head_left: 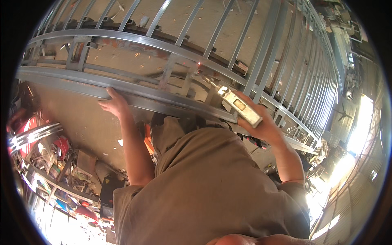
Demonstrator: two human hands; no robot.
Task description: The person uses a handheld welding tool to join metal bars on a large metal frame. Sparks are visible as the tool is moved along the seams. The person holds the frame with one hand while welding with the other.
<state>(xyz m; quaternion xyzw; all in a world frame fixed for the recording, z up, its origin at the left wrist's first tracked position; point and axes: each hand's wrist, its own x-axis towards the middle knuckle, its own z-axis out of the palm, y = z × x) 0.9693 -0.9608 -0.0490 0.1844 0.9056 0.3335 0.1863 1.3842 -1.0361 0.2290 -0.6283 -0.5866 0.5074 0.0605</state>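
Observation:
A welded metal frame of long rails and slim parallel bars [190, 22] spreads in front of me. My left hand [116, 103] is at the near metal rail [61, 79], its thumb against the edge and its fingers stretched out to the left, holding nothing. In my right hand [267, 124] is a boxy metal laser welding gun [241, 107] with a narrow nozzle, closed in my fingers. The nozzle tip points up and left toward the middle rail [134, 41], where a small red light spot [199, 63] shows. My right fingers are partly hidden behind the gun.
Cluttered tools, boxes and red items, with a wooden box [86, 162] among them, lie at my lower left. Shiny metal tubes [34, 136] jut in there. Short metal pieces lie under the frame. A corrugated wall [363, 183] with bright openings stands at the right.

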